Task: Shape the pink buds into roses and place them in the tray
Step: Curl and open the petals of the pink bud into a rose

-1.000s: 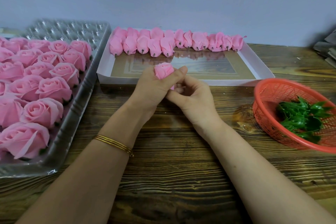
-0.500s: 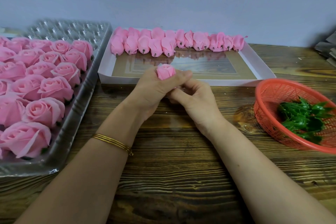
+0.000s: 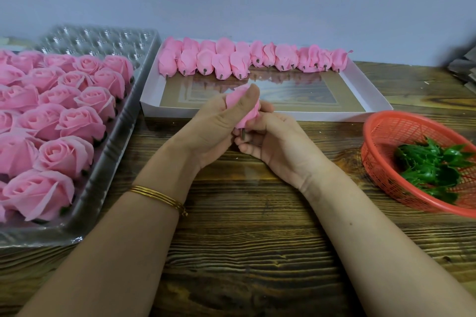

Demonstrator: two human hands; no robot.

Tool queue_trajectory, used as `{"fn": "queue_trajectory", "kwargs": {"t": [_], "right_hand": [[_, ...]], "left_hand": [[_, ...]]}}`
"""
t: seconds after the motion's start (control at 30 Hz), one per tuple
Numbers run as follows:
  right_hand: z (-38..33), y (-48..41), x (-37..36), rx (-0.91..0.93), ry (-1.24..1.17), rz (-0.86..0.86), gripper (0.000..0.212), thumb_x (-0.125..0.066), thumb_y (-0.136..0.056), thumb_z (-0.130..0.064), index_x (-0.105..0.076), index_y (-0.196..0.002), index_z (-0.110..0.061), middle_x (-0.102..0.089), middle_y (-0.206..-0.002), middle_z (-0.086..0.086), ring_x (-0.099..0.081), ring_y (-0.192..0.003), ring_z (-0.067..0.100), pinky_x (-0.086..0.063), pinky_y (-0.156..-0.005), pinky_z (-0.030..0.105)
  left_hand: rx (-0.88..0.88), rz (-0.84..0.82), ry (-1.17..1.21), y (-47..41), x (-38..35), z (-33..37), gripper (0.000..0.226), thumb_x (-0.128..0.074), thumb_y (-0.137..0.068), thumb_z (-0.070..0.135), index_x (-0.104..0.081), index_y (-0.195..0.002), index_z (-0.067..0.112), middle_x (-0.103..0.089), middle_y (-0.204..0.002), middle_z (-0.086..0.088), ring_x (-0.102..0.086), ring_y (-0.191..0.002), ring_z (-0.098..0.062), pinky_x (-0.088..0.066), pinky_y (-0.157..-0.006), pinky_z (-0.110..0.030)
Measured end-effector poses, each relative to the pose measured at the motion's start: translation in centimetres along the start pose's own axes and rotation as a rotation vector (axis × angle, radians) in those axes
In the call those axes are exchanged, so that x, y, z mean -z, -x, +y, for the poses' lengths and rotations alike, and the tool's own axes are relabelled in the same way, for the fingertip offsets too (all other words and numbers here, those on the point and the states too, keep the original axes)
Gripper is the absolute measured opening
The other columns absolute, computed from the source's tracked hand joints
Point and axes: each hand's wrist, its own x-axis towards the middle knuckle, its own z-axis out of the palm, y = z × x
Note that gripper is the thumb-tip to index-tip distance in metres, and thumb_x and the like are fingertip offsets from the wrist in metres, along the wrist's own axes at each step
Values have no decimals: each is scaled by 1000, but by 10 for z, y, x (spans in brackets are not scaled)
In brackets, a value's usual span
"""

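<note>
You have tipped the pink bud point(image 3: 247, 108) over since a moment ago: its stub now points down toward you. Your left hand point(image 3: 216, 128) wraps it, your right hand point(image 3: 273, 141) pinches its base. Shaping is underway; the clear tray point(image 3: 108, 152) waits left.

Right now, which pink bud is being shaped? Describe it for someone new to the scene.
On the wooden table, before the white box of loose buds, both hands meet. The bud is pinched between them, the only one off any tray, its stem pointing down.
</note>
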Motion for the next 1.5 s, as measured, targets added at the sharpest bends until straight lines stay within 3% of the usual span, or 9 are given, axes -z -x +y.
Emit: {"fn": "queue_trajectory", "kwargs": {"t": [0.1, 0.33, 0.53, 0.7, 0.8, 0.93, 1.13, 1.27, 1.5], "right_hand": [[1, 0, 0, -8, -20, -7, 29, -48, -89, 3, -66, -70, -9, -61, -68, 9, -57, -62, 17, -52, -61, 23], [3, -1, 2, -6, -79, 6, 14, -59, -85, -2, -63, -96, -10, -63, -75, 5, -62, -71, 15, -54, -69, 22], [4, -2, 2, 53, -78, 94, 17, -65, -80, -2, -65, -96, -6, -63, -80, 5, -60, -73, 13, -52, -71, 21], [1, -1, 2, 20, -91, 67, 13, -56, -89, 2, -64, -82, -6, -61, -74, 8, -57, -69, 13, -51, -68, 21], [0, -1, 3, -26, -93, 50, 8, -51, -91, 1, -58, -95, -2, -59, -76, 10, -56, -70, 14, -52, -68, 21], [0, -1, 3, -47, -99, 42, 15, -48, -90, 1, -58, -99, -3, -61, -71, 6, -56, -70, 13, -52, -71, 22], [0, -2, 4, -44, -117, 41, 21, -48, -86, 0, -58, -104, -5, -60, -75, 5, -58, -70, 13, -54, -74, 24], [-1, -1, 4, 14, -8, 145, 20, -51, -82, 1, -69, -83, -7, -67, -75, 6, -63, -72, 15, -56, -73, 24], [-13, 6, 5, 154, 271, 419, 14, -57, -84, 3, -68, -86, -5, -66, -77, 11, -57, -66, 15, -49, -63, 25]], "left_hand": [[7, 37, -19, 0, -2, 0, 37, -68, -80, 55, -74, -79, 19, -52, -103, -20, -43, -89, -32, -34, -67, -40], [-14, 131, -82, -3, -5, -2, 40, -60, -76, 45, -66, -88, 7, -64, -76, -5, -59, -67, -15, -40, -57, -25], [-20, 157, -38, -2, -5, 0, 41, -61, -77, 42, -66, -91, 5, -63, -79, -8, -50, -89, -31, -34, -81, -44], [-20, 110, -30, 0, -5, 3, 32, -62, -77, 38, -67, -87, 8, -58, -98, -20, -49, -94, -31, -33, -82, -46], [-29, 74, -35, 2, -6, 2, 24, -64, -76, 33, -68, -81, 10, -55, -102, -20, -49, -96, -29, -31, -82, -46], [-40, 41, -62, 2, -7, 2, 45, -63, -79, 28, -60, -106, -9, -53, -99, -22, -49, -95, -30, -33, -83, -46], [-62, 80, -95, 1, -6, -1, 27, -59, -94, 15, -62, -105, -10, -57, -97, -19, -55, -92, -27, -45, -82, -38], [-125, 160, -112, -2, -6, -3, 36, -59, -95, 13, -55, -105, -21, -57, -93, -19, -55, -88, -24, -46, -80, -36], [-241, 335, -115, -10, -4, -9, 22, -61, -95, 11, -61, -94, -11, -62, -79, -8, -62, -73, -6, -52, -68, -19]]}}
